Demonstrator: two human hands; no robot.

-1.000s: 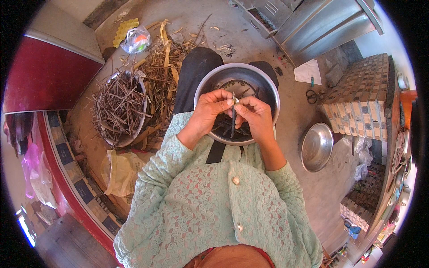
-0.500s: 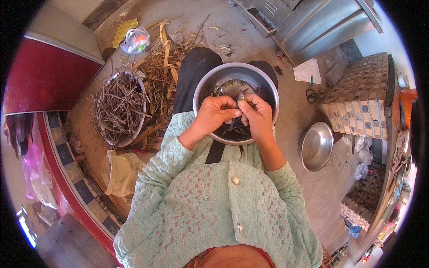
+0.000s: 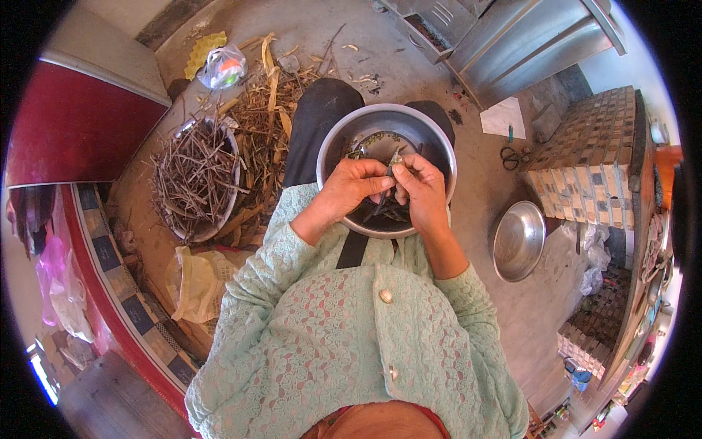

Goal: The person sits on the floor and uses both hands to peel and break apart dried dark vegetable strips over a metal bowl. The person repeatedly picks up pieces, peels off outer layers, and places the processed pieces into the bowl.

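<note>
A home yard or outdoor kitchen corner: bare concrete floor [image 3: 453, 212], a tiled brick stove block [image 3: 592, 161] at right, steel bowls [image 3: 518, 240], and a basin of dry pods [image 3: 194, 179] at left.

Steel bowl [image 3: 344, 139] on lap; basin of stems [image 3: 194, 179] to its left, empty bowl [image 3: 518, 240] right, scissors [image 3: 511, 156] beyond.

A thin dark pod [image 3: 392, 167] is pinched between the left hand [image 3: 355, 187] and the right hand [image 3: 419, 192], held over a round steel bowl [image 3: 344, 135] resting on the lap. More dark pods [image 3: 386, 212] are seen inside the bowl. A shallow basin of dry brown stalks [image 3: 194, 179] is set on the floor to the left, and an empty steel dish [image 3: 518, 241] to the right.
</note>
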